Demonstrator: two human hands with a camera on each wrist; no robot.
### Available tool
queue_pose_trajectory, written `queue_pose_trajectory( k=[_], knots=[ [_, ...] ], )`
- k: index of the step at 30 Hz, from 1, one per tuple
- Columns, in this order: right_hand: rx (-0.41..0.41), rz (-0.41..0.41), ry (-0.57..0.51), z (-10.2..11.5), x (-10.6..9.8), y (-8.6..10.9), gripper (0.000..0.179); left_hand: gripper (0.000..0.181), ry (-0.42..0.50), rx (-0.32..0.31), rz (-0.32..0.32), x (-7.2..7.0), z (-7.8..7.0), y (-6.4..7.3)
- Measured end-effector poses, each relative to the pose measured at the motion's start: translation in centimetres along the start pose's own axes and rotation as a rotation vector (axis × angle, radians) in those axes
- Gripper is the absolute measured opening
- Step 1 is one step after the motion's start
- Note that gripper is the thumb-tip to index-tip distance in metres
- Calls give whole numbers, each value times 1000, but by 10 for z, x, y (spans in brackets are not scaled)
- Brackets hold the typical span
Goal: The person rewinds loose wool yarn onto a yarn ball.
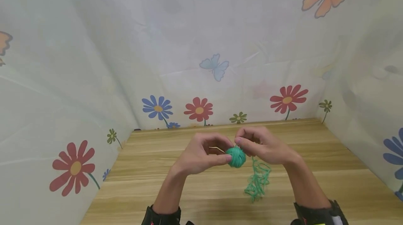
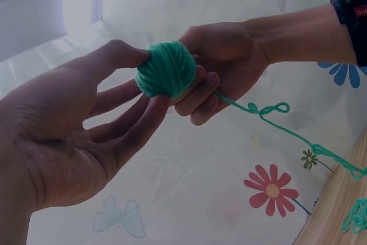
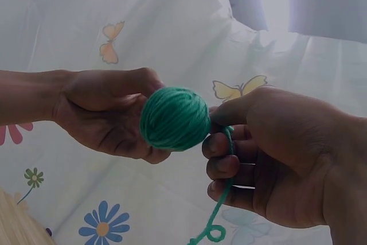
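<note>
A small ball of green yarn [image 1: 237, 157] is held up over the wooden table, pinched between the thumb and fingers of my left hand [image 1: 203, 153]. Close beside it, my right hand [image 1: 262, 144] pinches the yarn strand at the ball's upper right. In the right wrist view the strand [image 3: 222, 196] passes down over the curled right fingers [image 3: 222, 166]. From there it trails to a loose tangle of green yarn [image 1: 259, 181] lying on the table below the right hand. The left wrist view shows a small knotted loop [image 2: 269, 108] along the strand.
The wooden table [image 1: 141, 190] is bounded at the back and sides by a pale curtain [image 1: 176, 36] printed with flowers and butterflies. Dark bands [image 1: 319, 214] with devices circle both wrists.
</note>
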State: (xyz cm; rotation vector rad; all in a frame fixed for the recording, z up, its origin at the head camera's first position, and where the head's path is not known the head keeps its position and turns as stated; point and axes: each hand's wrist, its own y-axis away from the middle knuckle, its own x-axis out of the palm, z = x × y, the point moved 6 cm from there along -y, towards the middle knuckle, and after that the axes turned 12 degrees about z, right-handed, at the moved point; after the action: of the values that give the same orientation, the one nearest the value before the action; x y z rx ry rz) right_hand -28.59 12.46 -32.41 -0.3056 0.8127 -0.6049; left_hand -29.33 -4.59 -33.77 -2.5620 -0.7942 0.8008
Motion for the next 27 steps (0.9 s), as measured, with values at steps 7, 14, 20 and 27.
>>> queue_pose_trajectory(
  k=[7, 14, 20, 27],
  knots=[
    [-95, -82, 38, 7, -5, 2, 30, 24, -65, -84, -104, -6, 7, 0],
    [-101, -67, 120, 9, -5, 2, 32, 26, -107, -98, -243, -15, 9, 3],
    [-172, 38, 184, 14, 5, 0, 34, 27, -149, -100, -330, -20, 7, 5],
    [-254, 188, 157, 45, 20, -10, 33, 26, -123, -76, -411, -24, 6, 5]
  ],
)
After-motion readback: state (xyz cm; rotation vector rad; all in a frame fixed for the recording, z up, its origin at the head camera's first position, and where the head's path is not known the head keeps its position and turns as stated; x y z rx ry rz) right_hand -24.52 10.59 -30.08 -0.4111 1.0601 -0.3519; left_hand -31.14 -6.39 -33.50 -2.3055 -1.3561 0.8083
